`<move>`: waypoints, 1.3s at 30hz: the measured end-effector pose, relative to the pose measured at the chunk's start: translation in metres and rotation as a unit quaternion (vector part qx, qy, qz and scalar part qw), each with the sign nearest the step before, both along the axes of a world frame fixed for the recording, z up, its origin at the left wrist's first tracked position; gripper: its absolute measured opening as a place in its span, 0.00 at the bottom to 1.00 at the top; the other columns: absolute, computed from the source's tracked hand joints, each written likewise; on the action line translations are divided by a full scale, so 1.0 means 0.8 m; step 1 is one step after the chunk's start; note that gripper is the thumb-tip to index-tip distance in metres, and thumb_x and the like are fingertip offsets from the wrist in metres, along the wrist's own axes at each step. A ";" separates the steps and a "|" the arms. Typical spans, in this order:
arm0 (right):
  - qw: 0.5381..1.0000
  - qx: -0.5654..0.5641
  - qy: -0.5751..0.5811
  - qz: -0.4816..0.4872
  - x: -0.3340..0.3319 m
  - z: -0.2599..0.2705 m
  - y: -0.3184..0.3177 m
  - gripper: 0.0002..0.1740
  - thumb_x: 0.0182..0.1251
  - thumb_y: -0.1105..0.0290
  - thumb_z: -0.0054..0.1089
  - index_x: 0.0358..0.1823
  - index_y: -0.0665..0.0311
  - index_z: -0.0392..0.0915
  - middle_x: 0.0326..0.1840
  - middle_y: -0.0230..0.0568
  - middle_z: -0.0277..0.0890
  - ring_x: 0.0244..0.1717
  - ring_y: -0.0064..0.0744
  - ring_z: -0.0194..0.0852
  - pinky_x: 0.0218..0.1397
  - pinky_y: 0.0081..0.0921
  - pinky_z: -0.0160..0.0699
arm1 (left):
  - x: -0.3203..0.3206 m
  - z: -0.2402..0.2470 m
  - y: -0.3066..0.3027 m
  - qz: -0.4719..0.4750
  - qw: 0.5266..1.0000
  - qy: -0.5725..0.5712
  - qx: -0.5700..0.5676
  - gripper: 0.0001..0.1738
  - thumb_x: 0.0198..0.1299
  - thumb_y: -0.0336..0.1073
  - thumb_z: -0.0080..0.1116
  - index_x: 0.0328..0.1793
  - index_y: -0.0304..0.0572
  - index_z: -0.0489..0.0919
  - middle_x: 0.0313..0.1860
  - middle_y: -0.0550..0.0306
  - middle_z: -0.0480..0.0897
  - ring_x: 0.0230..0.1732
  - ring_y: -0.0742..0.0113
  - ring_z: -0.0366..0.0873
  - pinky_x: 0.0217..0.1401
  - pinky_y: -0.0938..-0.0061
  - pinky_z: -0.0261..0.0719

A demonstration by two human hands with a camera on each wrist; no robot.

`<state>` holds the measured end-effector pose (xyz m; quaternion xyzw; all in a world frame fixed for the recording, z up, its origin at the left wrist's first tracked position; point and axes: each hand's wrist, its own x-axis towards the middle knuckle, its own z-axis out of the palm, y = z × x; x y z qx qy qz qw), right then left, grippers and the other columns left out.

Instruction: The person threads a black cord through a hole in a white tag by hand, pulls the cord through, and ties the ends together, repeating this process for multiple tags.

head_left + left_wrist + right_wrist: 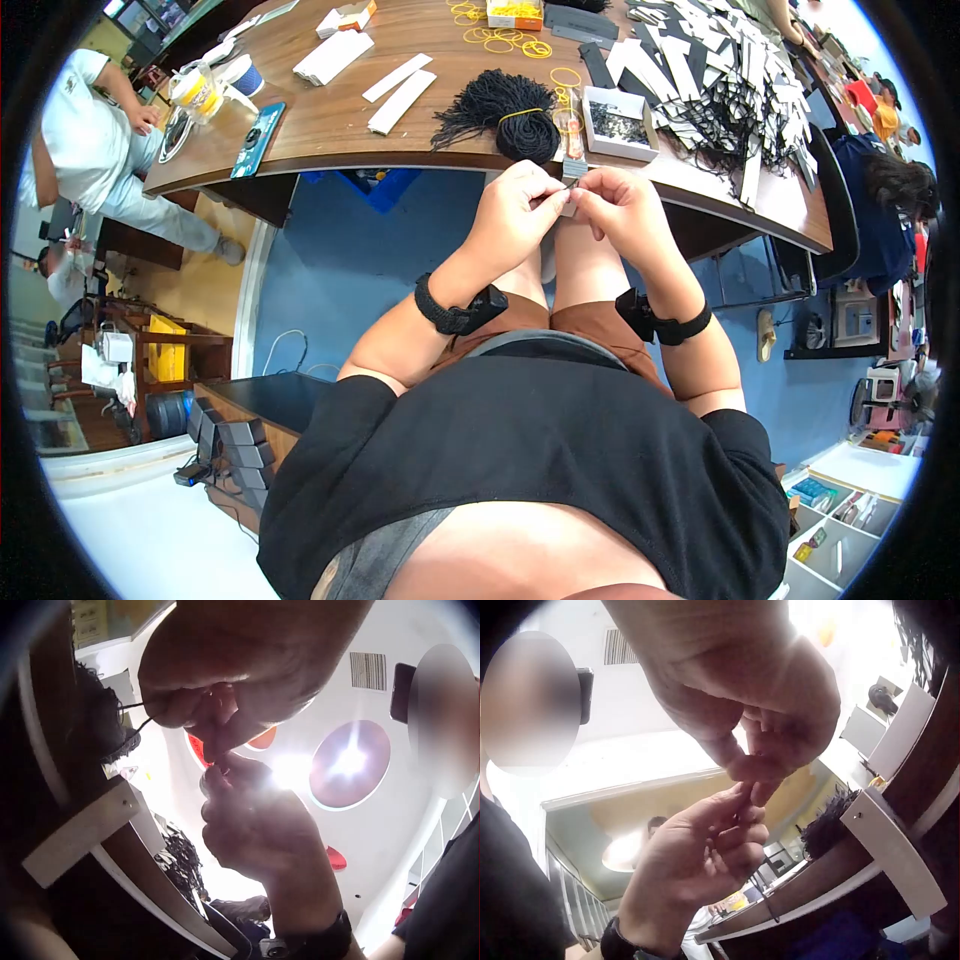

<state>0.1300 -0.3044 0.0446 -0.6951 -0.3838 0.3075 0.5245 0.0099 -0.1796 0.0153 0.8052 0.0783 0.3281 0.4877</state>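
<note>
My left hand (515, 215) and right hand (625, 210) meet at the table's front edge, fingertips almost together. Both pinch a thin black cord (133, 705), whose strands trail from the left fingers in the left wrist view; the part between the fingertips is mostly hidden. Just beyond the fingers a small grey tag (574, 169) lies at the edge. From the wrists, a flat tag with a hole (896, 855) juts past the table edge. Left of it on the table lies a thick bundle of black cords (525, 135), tied with a yellow band.
Behind my hands stands an open white box (620, 125). A large heap of black and white tags (700, 80) covers the right side. White strips (400, 100), yellow rubber bands (505, 40), a blue phone (258, 140) and cups (240, 75) lie further left. Other people are at both sides.
</note>
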 end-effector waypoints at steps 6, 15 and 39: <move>0.998 0.041 0.036 0.012 0.006 -0.006 0.001 0.08 0.64 0.71 0.60 0.39 0.69 0.78 0.27 0.30 0.78 0.25 0.13 0.71 0.28 0.13 0.71 | -0.006 0.002 0.007 -0.046 0.999 0.013 -0.016 0.04 0.53 0.27 0.59 0.32 0.33 0.80 0.28 0.59 0.75 0.30 0.74 0.70 0.32 0.79 0.68; 0.993 0.044 0.108 0.013 0.003 0.006 -0.006 0.11 0.63 0.70 0.60 0.44 0.67 0.80 0.31 0.32 0.80 0.26 0.13 0.72 0.26 0.11 0.68 | -0.006 0.001 0.005 -0.054 0.994 0.020 -0.098 0.04 0.54 0.28 0.58 0.32 0.34 0.81 0.29 0.60 0.75 0.31 0.75 0.70 0.33 0.80 0.67; 0.871 0.250 -0.422 -0.036 -0.009 -0.031 -0.042 0.10 0.45 0.78 0.65 0.33 0.62 0.80 0.30 0.37 0.78 0.29 0.34 0.74 0.31 0.27 0.73 | 0.003 -0.012 -0.023 -0.192 0.840 0.111 -0.495 0.08 0.61 0.32 0.58 0.40 0.32 0.81 0.27 0.63 0.77 0.24 0.82 0.67 0.24 0.86 0.64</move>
